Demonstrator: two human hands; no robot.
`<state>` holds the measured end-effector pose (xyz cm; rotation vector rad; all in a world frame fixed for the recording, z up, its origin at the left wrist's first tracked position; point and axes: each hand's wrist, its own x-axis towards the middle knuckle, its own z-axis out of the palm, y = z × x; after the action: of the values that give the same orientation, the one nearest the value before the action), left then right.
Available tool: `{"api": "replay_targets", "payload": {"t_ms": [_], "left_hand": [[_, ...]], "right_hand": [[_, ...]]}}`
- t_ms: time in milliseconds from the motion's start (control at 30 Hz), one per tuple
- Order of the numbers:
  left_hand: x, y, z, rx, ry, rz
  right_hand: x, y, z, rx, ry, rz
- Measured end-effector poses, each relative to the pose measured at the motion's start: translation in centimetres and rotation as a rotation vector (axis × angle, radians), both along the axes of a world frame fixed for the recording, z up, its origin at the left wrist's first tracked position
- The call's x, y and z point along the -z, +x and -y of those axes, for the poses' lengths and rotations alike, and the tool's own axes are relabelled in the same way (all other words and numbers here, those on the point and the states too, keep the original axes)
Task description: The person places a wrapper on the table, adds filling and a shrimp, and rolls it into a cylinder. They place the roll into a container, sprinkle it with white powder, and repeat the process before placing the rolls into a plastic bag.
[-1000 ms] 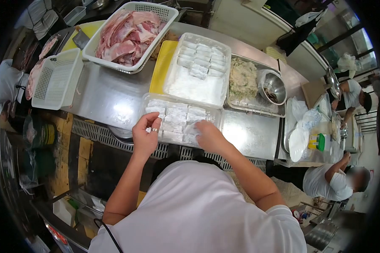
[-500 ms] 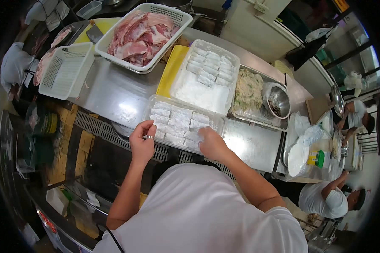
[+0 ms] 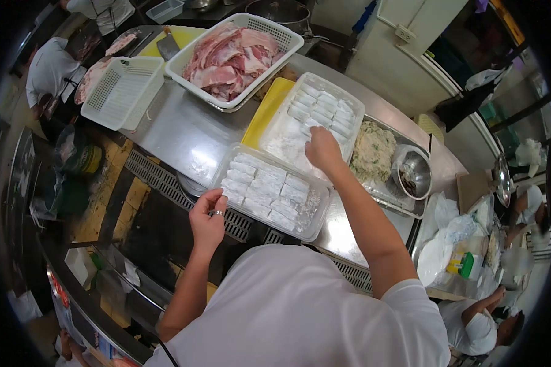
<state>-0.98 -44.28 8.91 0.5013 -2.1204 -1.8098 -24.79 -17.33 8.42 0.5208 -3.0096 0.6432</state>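
Note:
In front of me stands a clear plastic container (image 3: 321, 223) with rows of white, powder-dusted rolls (image 3: 260, 189). My left hand (image 3: 208, 221), wearing a ring, has its fingers curled at the container's left front rim. Behind it, a second plastic tray (image 3: 355, 104) holds similar dusted rolls (image 3: 324, 110) at its back and loose white powder (image 3: 281, 140) at its front. My right hand (image 3: 322, 148) reaches into this tray, its fingers closed and pointing down by the front rolls. Whatever the fingertips pinch is hidden.
Left and back are a white basket of raw meat (image 3: 236, 61), a second white basket (image 3: 122, 92) and a cleaver (image 3: 168, 46). Right of the trays, a metal tray holds pale minced filling (image 3: 371, 150) and a steel bowl (image 3: 413, 171). Co-workers (image 3: 52, 67) stand at both sides.
My right hand has moved from the right side of the near container, away from me into the far tray. My left hand stays at the near container's rim. The view has shifted a little.

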Motion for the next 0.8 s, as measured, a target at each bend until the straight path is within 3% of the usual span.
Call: {"api": "replay_targets", "payload": {"t_ms": [67,167,367,467,567,667,767,800], "left_hand": [[-0.3,0.7,-0.1,-0.009,-0.013,0.015],[-0.3,1.8,-0.4,-0.059,0.017,0.016],[0.3,3.7,-0.5,-0.115,0.042,0.052],[0.3,3.6,-0.6,-0.128,0.047,0.045],[0.0,3.5,-0.4,-0.144,0.048,0.036],[0.2,3.6,-0.3,-0.142,0.044,0.038],[0.4,3.6,-0.2,-0.140,0.038,0.038],[0.7,3.6,-0.1,-0.142,0.048,0.040]], "right_hand": [[2.9,-2.6,-0.1,0.001,0.175,0.009],[3.7,-3.4,0.7,0.025,0.234,0.199],[3.4,-3.3,1.9,-0.027,0.282,0.044],[2.1,-3.3,2.5,-0.028,0.386,0.198],[3.8,-3.8,0.8,-0.053,0.502,0.029],[4.2,-3.9,-0.2,-0.111,0.546,-0.064],[5.3,-4.6,-0.1,-0.214,0.535,0.104],[4.5,-4.2,0.1,-0.217,0.371,0.177]]}}
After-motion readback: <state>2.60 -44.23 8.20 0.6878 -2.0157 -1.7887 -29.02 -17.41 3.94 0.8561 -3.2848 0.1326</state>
